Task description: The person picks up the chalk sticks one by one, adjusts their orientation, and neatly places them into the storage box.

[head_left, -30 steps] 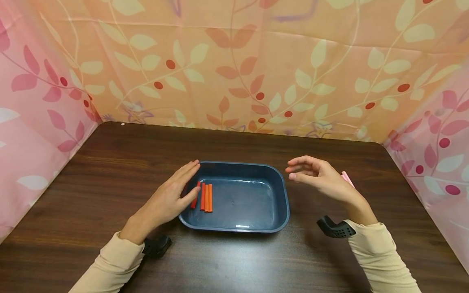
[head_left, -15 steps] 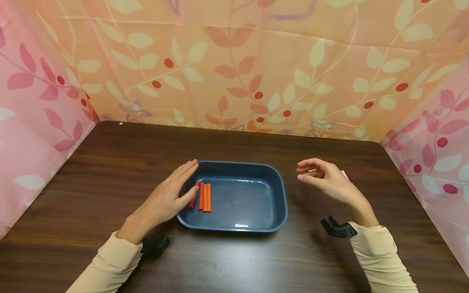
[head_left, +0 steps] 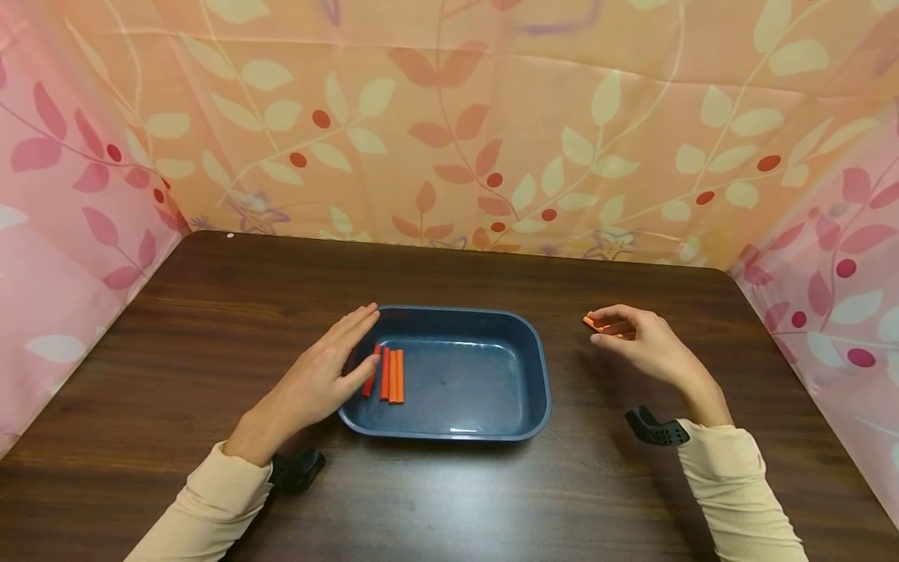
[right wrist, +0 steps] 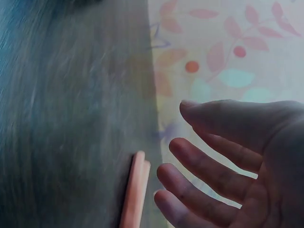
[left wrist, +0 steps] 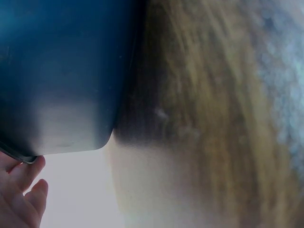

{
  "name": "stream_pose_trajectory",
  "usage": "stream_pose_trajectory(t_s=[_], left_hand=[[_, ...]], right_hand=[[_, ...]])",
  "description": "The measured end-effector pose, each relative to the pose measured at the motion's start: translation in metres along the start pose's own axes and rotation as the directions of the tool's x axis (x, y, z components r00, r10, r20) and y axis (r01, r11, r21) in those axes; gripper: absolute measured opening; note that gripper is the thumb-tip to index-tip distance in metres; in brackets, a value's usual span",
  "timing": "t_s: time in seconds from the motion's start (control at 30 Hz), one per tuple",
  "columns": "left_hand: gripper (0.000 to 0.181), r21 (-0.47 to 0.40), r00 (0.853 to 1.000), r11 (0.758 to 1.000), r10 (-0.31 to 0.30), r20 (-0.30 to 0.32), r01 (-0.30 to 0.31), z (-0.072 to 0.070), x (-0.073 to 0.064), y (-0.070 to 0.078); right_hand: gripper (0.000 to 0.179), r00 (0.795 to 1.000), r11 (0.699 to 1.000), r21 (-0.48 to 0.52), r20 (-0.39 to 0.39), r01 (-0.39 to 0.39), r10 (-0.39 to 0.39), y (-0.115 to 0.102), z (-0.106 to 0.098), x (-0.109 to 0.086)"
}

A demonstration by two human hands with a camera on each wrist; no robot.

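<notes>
A dark blue tray (head_left: 477, 382) sits mid-table in the head view. Red sticks (head_left: 384, 375) and orange sticks (head_left: 396, 376) lie side by side at its left end. My left hand (head_left: 323, 371) rests along the left rim, fingers straight, thumb over the inside; the left wrist view shows its fingertips at the tray's edge. To the right of the tray, my right hand (head_left: 656, 347) is relaxed above the table, thumb apart from the fingers. Orange sticks (head_left: 588, 320) lie just beyond it, partly hidden by its fingers. In the right wrist view these sticks (right wrist: 135, 190) are apart from the fingertips.
The dark wooden table (head_left: 449, 499) carries everything. A patterned cloth (head_left: 449, 117) rises behind it and at both sides. A small white speck (head_left: 230, 235) is at the far left edge. Black wrist devices (head_left: 656, 428) hang below both cuffs.
My right hand has moved rightward, away from the tray. Orange sticks beside its fingertips have come into sight, while the pink stick seen behind it is now hidden. My left hand holds its place.
</notes>
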State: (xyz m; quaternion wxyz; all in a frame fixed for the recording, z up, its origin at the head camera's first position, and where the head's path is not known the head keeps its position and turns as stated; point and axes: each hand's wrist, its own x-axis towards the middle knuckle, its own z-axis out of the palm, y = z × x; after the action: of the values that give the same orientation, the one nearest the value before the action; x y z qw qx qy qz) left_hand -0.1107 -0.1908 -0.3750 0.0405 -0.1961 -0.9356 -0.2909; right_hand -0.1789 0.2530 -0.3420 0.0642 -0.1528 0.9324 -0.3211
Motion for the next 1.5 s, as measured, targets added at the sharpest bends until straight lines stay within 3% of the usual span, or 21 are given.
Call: stream_pose_trajectory(t_s=[0.67, 1.0, 1.5], left_hand=[[0.064, 0.0, 1.0, 1.0, -0.011, 0.004, 0.011, 0.0, 0.0, 0.0], [0.064, 0.0, 1.0, 1.0, -0.006, 0.005, 0.006, 0.001, 0.0, -0.002], [0.064, -0.004, 1.0, 1.0, -0.002, -0.006, 0.002, 0.001, 0.0, -0.001]], right_hand=[[0.041, 0.999, 0.98, -0.197, -0.03, -0.022, 0.016, 0.026, 0.007, 0.008], [0.03, 0.997, 0.964, -0.263, -0.054, 0.037, -0.053, 0.029, 0.012, 0.009], [0.019, 0.998, 0.961, -0.276, -0.042, 0.031, -0.044, 0.028, 0.015, 0.009]])
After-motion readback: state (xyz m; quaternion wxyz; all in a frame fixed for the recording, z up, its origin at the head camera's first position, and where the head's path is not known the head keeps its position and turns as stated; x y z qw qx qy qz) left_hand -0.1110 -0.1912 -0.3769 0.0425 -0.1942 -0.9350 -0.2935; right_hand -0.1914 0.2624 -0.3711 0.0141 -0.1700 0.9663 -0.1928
